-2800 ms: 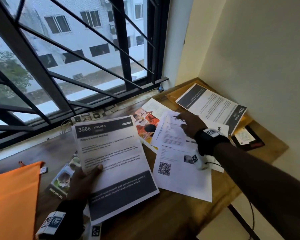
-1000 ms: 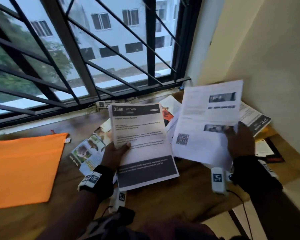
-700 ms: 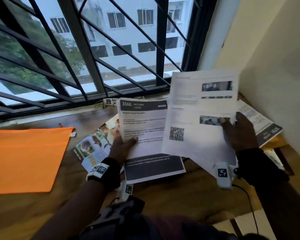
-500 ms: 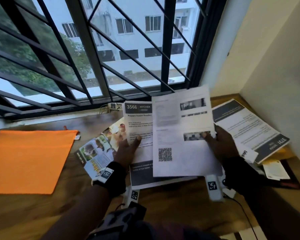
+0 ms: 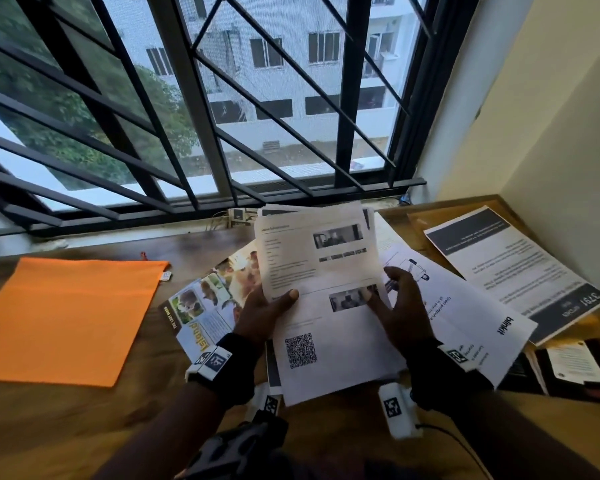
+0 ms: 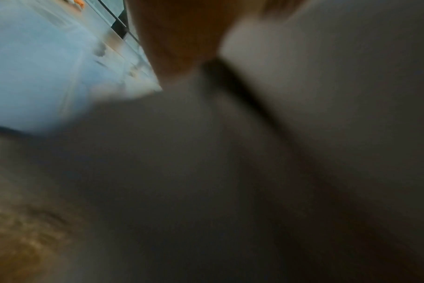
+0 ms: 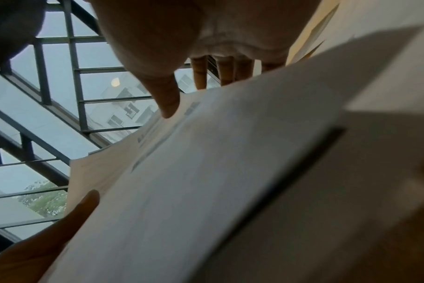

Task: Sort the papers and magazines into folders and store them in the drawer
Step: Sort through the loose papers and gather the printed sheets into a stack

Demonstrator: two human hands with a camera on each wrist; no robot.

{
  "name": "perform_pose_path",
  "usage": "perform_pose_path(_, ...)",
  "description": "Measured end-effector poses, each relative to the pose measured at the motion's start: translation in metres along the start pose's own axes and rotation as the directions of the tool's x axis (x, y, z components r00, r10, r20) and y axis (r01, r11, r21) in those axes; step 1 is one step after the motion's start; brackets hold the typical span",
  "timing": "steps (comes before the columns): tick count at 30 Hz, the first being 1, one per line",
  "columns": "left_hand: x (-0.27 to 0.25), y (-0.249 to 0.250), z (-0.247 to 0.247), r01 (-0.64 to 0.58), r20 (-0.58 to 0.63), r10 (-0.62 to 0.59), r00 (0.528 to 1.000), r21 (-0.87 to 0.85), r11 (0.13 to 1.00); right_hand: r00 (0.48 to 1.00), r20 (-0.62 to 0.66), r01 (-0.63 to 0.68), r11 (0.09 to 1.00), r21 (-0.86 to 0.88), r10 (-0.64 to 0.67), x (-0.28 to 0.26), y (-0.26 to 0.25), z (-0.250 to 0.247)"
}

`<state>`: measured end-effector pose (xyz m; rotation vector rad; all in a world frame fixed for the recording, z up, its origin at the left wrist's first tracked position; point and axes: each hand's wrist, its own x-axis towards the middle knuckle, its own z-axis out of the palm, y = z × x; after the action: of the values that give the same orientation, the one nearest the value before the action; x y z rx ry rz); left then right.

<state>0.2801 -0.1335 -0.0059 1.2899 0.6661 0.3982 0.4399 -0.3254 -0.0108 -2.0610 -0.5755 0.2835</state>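
Note:
I hold a stack of white papers [image 5: 326, 306] above the wooden desk [image 5: 187, 403]; its top sheet has a QR code and small photos. My left hand [image 5: 274, 303] pinches the stack's left edge, thumb on top. My right hand [image 5: 392, 299] pinches the right edge. In the right wrist view my right thumb [image 7: 167, 103] presses on the top sheet [image 7: 206, 181] and the fingers go behind it. The left wrist view is blurred and shows only grey paper [image 6: 327, 95]. An orange folder [image 5: 66, 317] lies flat at the left. A colourful magazine [image 5: 201, 306] lies under my left hand.
More printed sheets lie at the right: one marked "blinkit" [image 5: 471, 317] and one with dark bands [image 5: 513, 268]. A brown envelope [image 5: 426, 216] lies under them, and a dark item with a white tag [image 5: 575, 368] sits near the right edge. The barred window [image 5: 222, 98] stands behind the desk, the wall [image 5: 551, 133] to the right.
My right hand lifted the QR-code sheets from the desk and brought them left onto the "3566" sheet in my left hand. Both hands now hold one stack.

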Motion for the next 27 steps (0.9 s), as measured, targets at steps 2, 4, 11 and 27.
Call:
perform_pose_path(2, -0.001, 0.001, 0.001, -0.006, -0.022, 0.007, 1.0, 0.02, 1.0, 0.993, 0.086, -0.094, 0.985, 0.147, 0.082, 0.001, -0.001, 0.004)
perform_pose_path(4, -0.001, 0.003, 0.002, -0.014, -0.047, 0.017, 0.999, 0.059, 0.998, 0.987, 0.13, -0.121, 0.969, 0.215, 0.094, 0.004, 0.001, 0.006)
perform_pose_path(11, -0.003, 0.017, 0.005, -0.066, -0.155, 0.076, 0.985, 0.065, 0.996, 0.995, 0.082, 0.04, 0.98, 0.195, -0.057, 0.003, -0.019, -0.003)
perform_pose_path(27, -0.025, 0.044, 0.012, -0.27, -0.138, 0.264, 0.955, -0.032, 0.962, 0.991, 0.001, 0.111, 0.83, 0.547, -0.133, 0.004, -0.048, -0.005)
